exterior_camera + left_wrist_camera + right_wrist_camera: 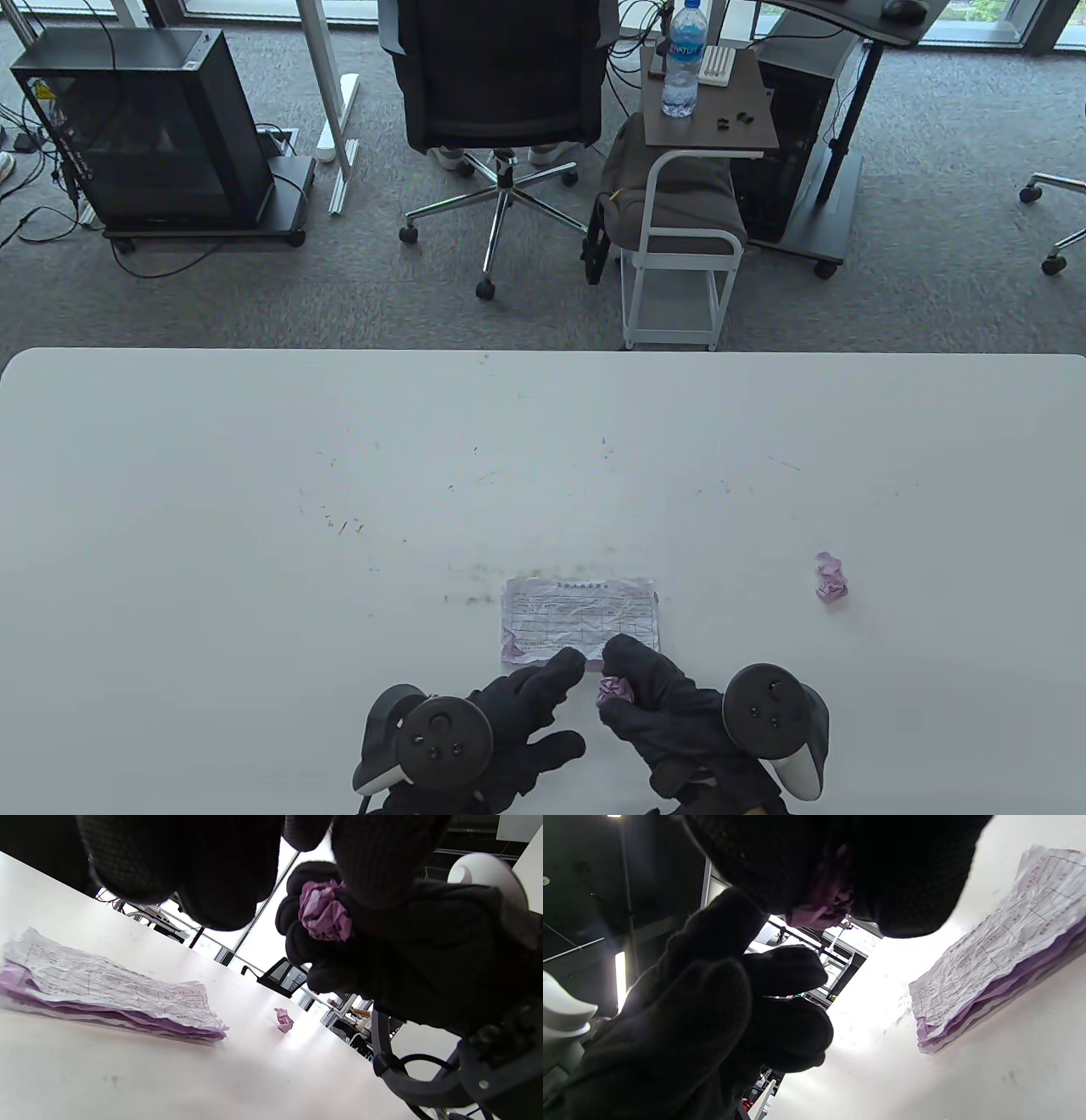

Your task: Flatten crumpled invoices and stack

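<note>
On the white table (254,509) the left hand (509,722) comes in from the bottom edge, its fingers (556,675) stretched out fairly straight and loose toward the right hand, holding nothing; the tips reach to the near edge of the stack (579,620) of flattened invoices, though whether they touch it cannot be told. The tracker on its back hides the wrist, and the arm is cut off by the frame. The stack lies just beyond both hands, near the table's near edge; the top sheet is white, creased and printed with a grid, with purple sheets showing beneath along the edges, and how many lie there cannot be counted. The print is too small to read. Right of the left fingers, the right hand (679,722) curls its fingers and thumb around a crumpled purple wad (615,689), held just above the table; most of the wad is buried in the glove, and in the right wrist view only a pink sliver shows in shadow. The left wrist view shows it more plainly, pinched among the fingertips. Well off to the right a second wad (831,579) lies alone on the table, apart from both hands and the stack.
</note>
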Motion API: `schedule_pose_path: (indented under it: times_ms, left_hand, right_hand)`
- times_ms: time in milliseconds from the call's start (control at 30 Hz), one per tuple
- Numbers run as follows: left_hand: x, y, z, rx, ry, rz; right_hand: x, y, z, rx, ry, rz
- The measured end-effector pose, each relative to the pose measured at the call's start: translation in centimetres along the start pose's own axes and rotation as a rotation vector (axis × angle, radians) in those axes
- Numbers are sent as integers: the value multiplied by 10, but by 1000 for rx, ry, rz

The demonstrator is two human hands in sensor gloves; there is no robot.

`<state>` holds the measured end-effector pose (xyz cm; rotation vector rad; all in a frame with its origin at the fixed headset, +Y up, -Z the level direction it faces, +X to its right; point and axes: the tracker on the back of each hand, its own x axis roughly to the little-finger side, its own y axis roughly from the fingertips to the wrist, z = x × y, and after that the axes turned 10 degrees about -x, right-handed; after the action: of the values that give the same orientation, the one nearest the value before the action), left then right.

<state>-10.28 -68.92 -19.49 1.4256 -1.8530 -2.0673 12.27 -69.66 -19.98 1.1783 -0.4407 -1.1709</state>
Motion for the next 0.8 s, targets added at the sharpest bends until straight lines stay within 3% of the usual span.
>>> schedule_pose_path:
  times_ms: [100,233,433,633,800]
  left_hand:
    - [-9,-2,-7,-6,-71,-54]
    - [-13,0,-4,-88,-67,-94]
    - [-1,3,2,-135,184,-35]
    - [16,4,-2,-101,490,56]
    - [29,9,3,-173,612,138]
  right_hand:
    - [1,1,9,-24,-42,-13]
    - [1,2,7,33,-91,-27]
    - [8,1,6,-4,-272,-41]
    - [6,1,-1,55,-182,-96]
    - [8,4,-6,106,-144,-57]
